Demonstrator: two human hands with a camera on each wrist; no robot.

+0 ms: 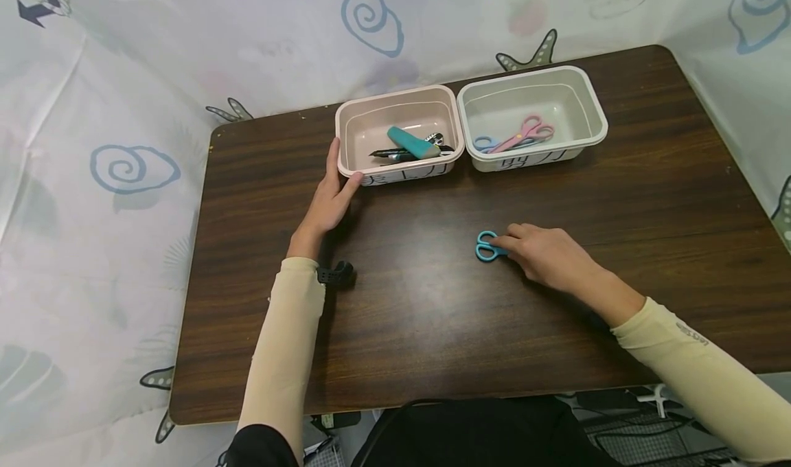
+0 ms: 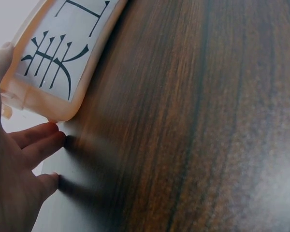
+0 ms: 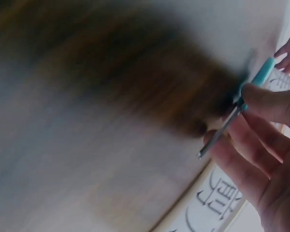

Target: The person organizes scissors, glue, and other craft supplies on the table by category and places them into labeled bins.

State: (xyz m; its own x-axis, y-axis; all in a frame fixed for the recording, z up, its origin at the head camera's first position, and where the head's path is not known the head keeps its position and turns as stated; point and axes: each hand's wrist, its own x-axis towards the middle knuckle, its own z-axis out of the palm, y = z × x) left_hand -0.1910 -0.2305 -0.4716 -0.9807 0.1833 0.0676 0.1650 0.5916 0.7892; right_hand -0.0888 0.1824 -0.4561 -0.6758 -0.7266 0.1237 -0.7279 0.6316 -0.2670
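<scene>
My right hand (image 1: 550, 254) pinches a pair of turquoise-handled scissors (image 1: 485, 247) over the tabletop, its handle loops facing left in the head view. In the right wrist view, the thumb and fingers hold the scissors (image 3: 239, 105) near the pivot, and the metal blades extend past the fingers. My left hand (image 1: 325, 202) rests at the left front corner of a pinkish box (image 1: 398, 97), fingers extended along its side and thumb on the front rim. The left wrist view shows the box's label (image 2: 58, 48) and the fingertips (image 2: 43, 140) right at its corner.
Inside the pinkish box are a teal utility knife (image 1: 413, 142) and several dark pens. Against its right side stands a pale green-grey box (image 1: 531, 82) containing pink scissors (image 1: 525, 134) and a blue-handled pair. The brown table (image 1: 395, 343) ends at a patterned curtain (image 1: 278, 55).
</scene>
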